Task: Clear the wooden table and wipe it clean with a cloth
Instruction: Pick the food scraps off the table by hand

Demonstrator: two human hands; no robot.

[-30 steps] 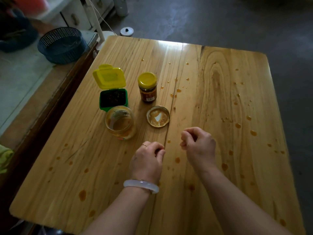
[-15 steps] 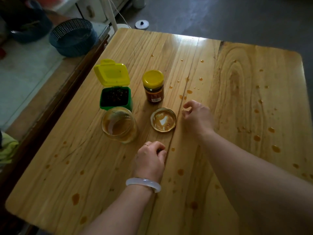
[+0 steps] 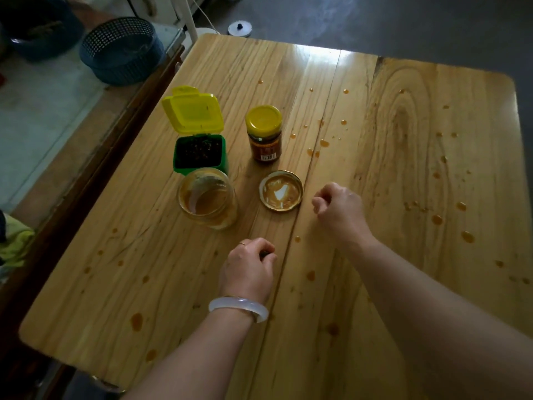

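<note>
Head view looks down on a wooden table [image 3: 403,197] spattered with amber-brown drops [image 3: 437,220], thickest toward 3 o'clock and along the near edge at 7 o'clock. Near the table's centre stands a small jar with a yellow cap [image 3: 264,137]; its label shows a barcode, but no writing on it can be read. At 9 o'clock from it sits a green box [image 3: 200,153] with its yellow hinged lid [image 3: 192,109] raised and dark bits inside, too dim to identify. Just in front of the box is an open glass jar [image 3: 207,197] smeared with tan paste, and at 3 o'clock from that lies its gold lid [image 3: 281,190], inner side up and also smeared. The right hand [image 3: 340,210] hovers just beside the lid at its 3 o'clock, fingers curled in and holding nothing. The left hand [image 3: 248,268], with a pale bangle [image 3: 238,306] on the wrist, rests knuckles-up at 6 o'clock, fingers curled under; whether it holds anything cannot be told. A blue mesh basket [image 3: 122,50] sits on the counter at 10 o'clock. No cloth shows.
</note>
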